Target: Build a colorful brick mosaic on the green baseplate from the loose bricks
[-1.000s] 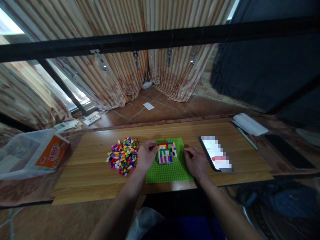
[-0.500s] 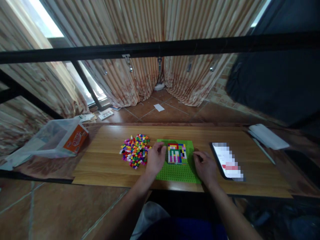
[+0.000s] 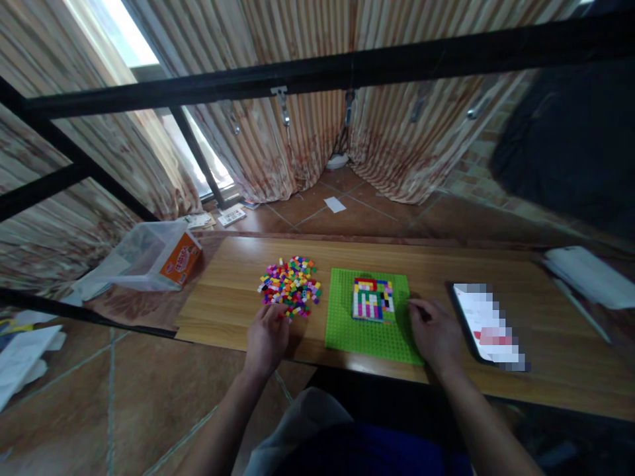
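Note:
A loose pile of small multicoloured building bricks (image 3: 294,281) lies on the wooden table. At its near left edge is my left hand (image 3: 268,337), fingers bent together and touching the bricks; whether one is between the fingertips is hidden. To the right of the pile lies a green studded baseplate (image 3: 342,320). A low, square construction of coloured bricks (image 3: 372,301) sits on it, with white, red, green, magenta, yellow and blue pieces. My right hand (image 3: 436,336) rests by the baseplate's right edge, its fingers curled in a pinch; anything inside them cannot be made out.
A phone with a lit screen (image 3: 489,327) lies right of my right hand. Farther right are a white case (image 3: 590,274) and a thin pen-like stick (image 3: 583,311). A clear plastic bin with an orange label (image 3: 149,258) stands left of the table (image 3: 223,291). A black bar (image 3: 317,73) crosses beyond.
My left hand has moved left from the baseplate to the near edge of the brick pile. My right hand stays by the baseplate's right edge. The whole view has shifted and tilted.

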Action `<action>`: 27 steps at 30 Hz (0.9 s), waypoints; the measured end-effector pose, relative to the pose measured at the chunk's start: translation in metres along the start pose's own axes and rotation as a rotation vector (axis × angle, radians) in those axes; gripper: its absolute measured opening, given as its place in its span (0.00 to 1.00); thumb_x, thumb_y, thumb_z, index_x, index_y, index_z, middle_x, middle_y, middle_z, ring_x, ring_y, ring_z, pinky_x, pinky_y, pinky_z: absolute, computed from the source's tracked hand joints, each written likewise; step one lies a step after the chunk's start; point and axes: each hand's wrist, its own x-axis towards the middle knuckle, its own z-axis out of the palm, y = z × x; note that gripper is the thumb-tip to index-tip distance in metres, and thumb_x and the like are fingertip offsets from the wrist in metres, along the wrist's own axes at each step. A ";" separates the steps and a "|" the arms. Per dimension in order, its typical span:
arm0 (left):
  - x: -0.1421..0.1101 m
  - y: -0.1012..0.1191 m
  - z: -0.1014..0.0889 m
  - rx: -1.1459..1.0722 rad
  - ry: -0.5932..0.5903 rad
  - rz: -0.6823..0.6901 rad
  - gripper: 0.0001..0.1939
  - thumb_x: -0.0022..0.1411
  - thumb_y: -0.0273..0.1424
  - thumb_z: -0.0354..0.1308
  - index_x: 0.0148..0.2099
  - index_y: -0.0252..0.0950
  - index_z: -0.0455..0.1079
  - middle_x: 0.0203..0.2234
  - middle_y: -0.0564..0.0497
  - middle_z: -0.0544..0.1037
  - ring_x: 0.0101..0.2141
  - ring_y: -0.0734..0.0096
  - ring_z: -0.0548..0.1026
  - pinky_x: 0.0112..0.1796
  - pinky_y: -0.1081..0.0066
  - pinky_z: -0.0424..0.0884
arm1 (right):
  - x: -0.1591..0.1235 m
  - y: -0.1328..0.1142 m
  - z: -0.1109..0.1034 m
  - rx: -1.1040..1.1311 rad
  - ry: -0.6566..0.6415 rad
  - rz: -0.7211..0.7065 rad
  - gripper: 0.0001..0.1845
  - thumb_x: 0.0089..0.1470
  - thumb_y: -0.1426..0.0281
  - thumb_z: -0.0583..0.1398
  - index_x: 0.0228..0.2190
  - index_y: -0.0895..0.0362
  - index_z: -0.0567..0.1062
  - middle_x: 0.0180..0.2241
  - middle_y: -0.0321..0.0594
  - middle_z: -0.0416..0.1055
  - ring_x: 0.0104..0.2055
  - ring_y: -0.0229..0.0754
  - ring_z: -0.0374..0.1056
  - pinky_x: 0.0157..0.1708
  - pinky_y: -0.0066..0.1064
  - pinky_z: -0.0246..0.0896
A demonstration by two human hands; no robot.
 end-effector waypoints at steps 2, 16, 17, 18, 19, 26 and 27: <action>0.004 -0.006 -0.004 0.006 0.055 -0.066 0.08 0.61 0.31 0.55 0.41 0.39 0.74 0.37 0.48 0.77 0.35 0.67 0.76 0.38 0.67 0.73 | 0.000 0.000 0.000 -0.012 -0.001 0.018 0.20 0.58 0.57 0.53 0.33 0.56 0.79 0.36 0.46 0.77 0.35 0.46 0.72 0.37 0.37 0.66; 0.040 0.006 0.014 0.103 0.017 0.162 0.10 0.61 0.27 0.56 0.43 0.39 0.75 0.42 0.45 0.76 0.45 0.61 0.73 0.49 0.60 0.71 | -0.001 0.004 0.001 -0.042 0.002 0.018 0.21 0.58 0.56 0.53 0.33 0.56 0.79 0.37 0.47 0.77 0.36 0.48 0.72 0.37 0.38 0.66; 0.040 0.008 0.018 0.126 0.015 0.172 0.09 0.60 0.27 0.56 0.42 0.39 0.75 0.42 0.45 0.76 0.45 0.60 0.73 0.49 0.59 0.71 | -0.001 0.004 0.001 -0.038 0.006 0.019 0.21 0.58 0.55 0.53 0.34 0.56 0.79 0.38 0.47 0.77 0.37 0.48 0.72 0.37 0.38 0.66; 0.041 0.010 0.020 0.148 0.005 0.177 0.09 0.60 0.27 0.56 0.41 0.40 0.75 0.42 0.45 0.76 0.45 0.60 0.73 0.49 0.59 0.71 | -0.001 0.003 0.001 -0.036 0.009 0.022 0.21 0.58 0.55 0.53 0.34 0.56 0.79 0.38 0.47 0.77 0.37 0.48 0.72 0.37 0.38 0.66; 0.042 0.011 0.021 0.167 -0.013 0.182 0.08 0.60 0.26 0.56 0.39 0.40 0.75 0.41 0.46 0.76 0.45 0.60 0.73 0.49 0.59 0.71 | -0.001 0.003 0.001 -0.034 0.009 0.024 0.21 0.58 0.55 0.53 0.34 0.56 0.79 0.38 0.47 0.77 0.37 0.48 0.72 0.37 0.38 0.66; 0.047 0.018 0.015 0.154 -0.060 0.152 0.08 0.62 0.26 0.53 0.35 0.38 0.74 0.37 0.46 0.77 0.42 0.61 0.73 0.46 0.61 0.70 | 0.000 0.001 0.000 -0.027 -0.009 0.001 0.21 0.59 0.56 0.53 0.34 0.56 0.79 0.36 0.47 0.77 0.35 0.47 0.72 0.36 0.37 0.66; 0.047 0.023 0.014 0.111 -0.064 0.151 0.08 0.63 0.26 0.53 0.36 0.38 0.74 0.37 0.47 0.77 0.41 0.62 0.74 0.46 0.62 0.70 | 0.000 0.000 0.000 -0.021 -0.008 -0.001 0.20 0.59 0.57 0.53 0.34 0.56 0.79 0.36 0.46 0.77 0.34 0.46 0.72 0.35 0.37 0.66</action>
